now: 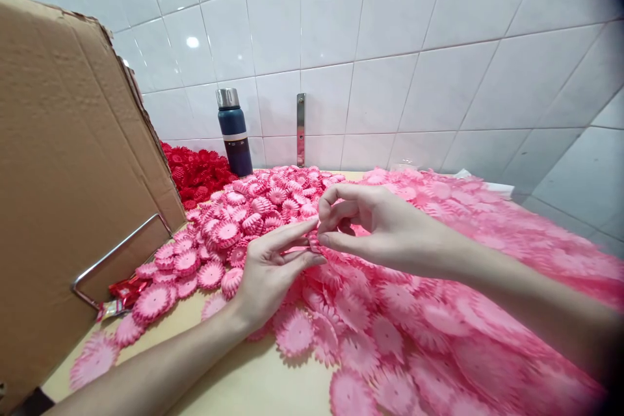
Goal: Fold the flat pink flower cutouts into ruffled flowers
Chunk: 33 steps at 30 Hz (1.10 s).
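My left hand (270,266) pinches a small pink fabric flower piece (314,242) between its thumb and fingers, a little above the heap. My right hand (363,221) meets it from the right, with its thumb at the piece's edge and its index finger curled. The fingers cover most of the piece. Behind and left of the hands lies a pile of cupped pink flower pieces (227,233) with ruffled edges. Flatter pink petal discs (358,344), with small holes in their centres, spread below and to the right of the hands.
A cardboard box (68,162) with a bent metal wire (117,250) stands at the left. Red flower pieces (199,172) lie behind it, beside a dark blue bottle (235,133). A metal strip (301,130) is against the tiled wall (390,32). Small wrapped packets (127,289) lie by the box.
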Each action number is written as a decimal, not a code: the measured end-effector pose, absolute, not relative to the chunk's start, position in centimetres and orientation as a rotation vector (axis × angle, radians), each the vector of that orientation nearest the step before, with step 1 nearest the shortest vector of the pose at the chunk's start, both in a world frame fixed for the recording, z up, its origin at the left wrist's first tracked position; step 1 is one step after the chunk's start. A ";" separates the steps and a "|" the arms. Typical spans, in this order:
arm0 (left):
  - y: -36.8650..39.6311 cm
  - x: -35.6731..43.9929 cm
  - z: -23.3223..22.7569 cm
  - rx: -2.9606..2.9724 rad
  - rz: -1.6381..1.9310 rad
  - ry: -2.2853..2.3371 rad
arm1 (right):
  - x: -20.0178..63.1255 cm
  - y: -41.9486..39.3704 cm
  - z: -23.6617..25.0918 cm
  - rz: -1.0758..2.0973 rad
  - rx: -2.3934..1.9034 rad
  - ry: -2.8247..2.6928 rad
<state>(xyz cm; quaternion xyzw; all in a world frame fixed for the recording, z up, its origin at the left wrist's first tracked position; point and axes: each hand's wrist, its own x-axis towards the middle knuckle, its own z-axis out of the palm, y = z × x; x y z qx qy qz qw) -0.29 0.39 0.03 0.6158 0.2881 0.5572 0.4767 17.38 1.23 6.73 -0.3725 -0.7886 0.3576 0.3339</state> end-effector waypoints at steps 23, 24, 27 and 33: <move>0.2 -0.4 0.2 1.513 1.448 0.821 | 17.9 1.9 6.8 0.981 -1.052 -1.979; 0.2 -0.3 0.2 1.514 1.475 0.843 | 17.9 2.0 6.8 0.966 -1.051 -1.985; 0.2 -0.3 0.5 1.544 1.537 0.887 | 18.2 2.2 6.8 0.980 -1.036 -2.000; 0.2 -0.2 0.4 1.559 1.516 0.870 | 18.3 2.4 6.9 1.041 -1.039 -2.030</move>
